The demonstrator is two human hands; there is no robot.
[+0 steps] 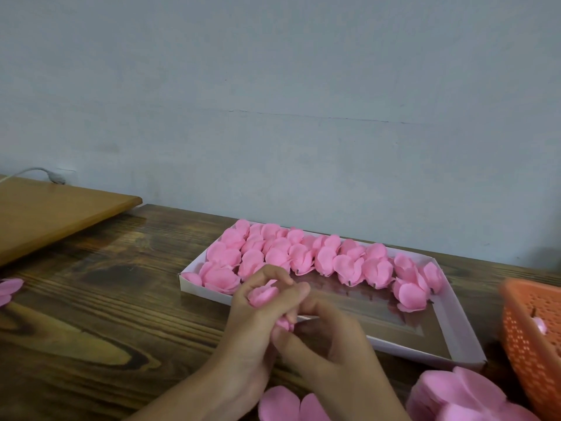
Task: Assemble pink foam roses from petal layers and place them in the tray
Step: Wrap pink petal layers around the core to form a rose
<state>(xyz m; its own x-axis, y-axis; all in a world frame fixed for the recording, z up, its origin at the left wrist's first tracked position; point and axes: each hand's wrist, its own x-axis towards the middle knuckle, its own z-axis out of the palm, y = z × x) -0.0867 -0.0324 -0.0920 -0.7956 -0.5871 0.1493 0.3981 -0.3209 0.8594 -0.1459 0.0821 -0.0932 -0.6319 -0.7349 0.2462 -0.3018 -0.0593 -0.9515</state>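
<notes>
— Where is the flower being worked on?
— Low in the middle of the frame, just in front of the near rim of the tray [206, 294]. The left hand [258, 317] has its fingers [273, 273] curled round the rose [263, 294], with pink petals showing between them.
— And the other hand?
— The right hand [328, 344] comes in from the lower right. Its fingers [299, 347] pinch the underside of the same rose, where a bit of pink pokes out below the left palm.
— What does the tray hold?
— It lies on the dark wooden counter [106, 314], middle right. Finished roses [303, 256] fill its far side in rows and run down toward its right end. The near part shows bare bottom.
— Supplies?
— A stack of petal layers [455, 393] sits in the lower right corner. One loose petal layer [282, 404] lies at the bottom edge beside the right forearm, and another pink piece [9, 290] at the far left edge. An orange basket [531, 335] is cut off by the right edge.
— Anything else?
— A lighter wooden board [45, 214] is at the left, with a grey cable [36, 171] behind it.
</notes>
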